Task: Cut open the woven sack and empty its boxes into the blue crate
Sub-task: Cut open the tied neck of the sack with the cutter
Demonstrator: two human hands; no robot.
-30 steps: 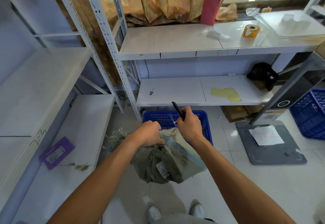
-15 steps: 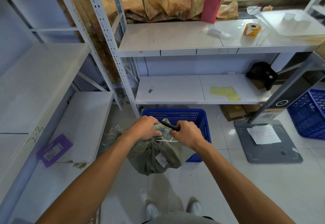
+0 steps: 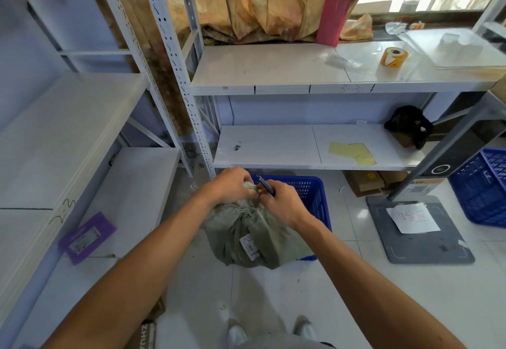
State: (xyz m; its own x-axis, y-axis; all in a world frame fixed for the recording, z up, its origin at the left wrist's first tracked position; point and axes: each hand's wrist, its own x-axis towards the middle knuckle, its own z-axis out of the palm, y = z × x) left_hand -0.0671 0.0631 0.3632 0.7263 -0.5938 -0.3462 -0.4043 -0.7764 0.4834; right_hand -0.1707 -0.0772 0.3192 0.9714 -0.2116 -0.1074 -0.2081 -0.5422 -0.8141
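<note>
Floor-level sack (image 3: 254,236) neck between hands

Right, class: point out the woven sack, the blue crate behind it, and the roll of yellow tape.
woven sack (image 3: 254,235), head view, on its bunched side
blue crate (image 3: 312,189), head view, on its far wall
yellow tape roll (image 3: 393,57), head view, on its outer side

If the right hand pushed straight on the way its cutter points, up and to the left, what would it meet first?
Most likely the gathered neck of the woven sack, with the left hand gripping it just beyond. The right hand holds the cutter right at that neck; depth is hard to judge.
</note>
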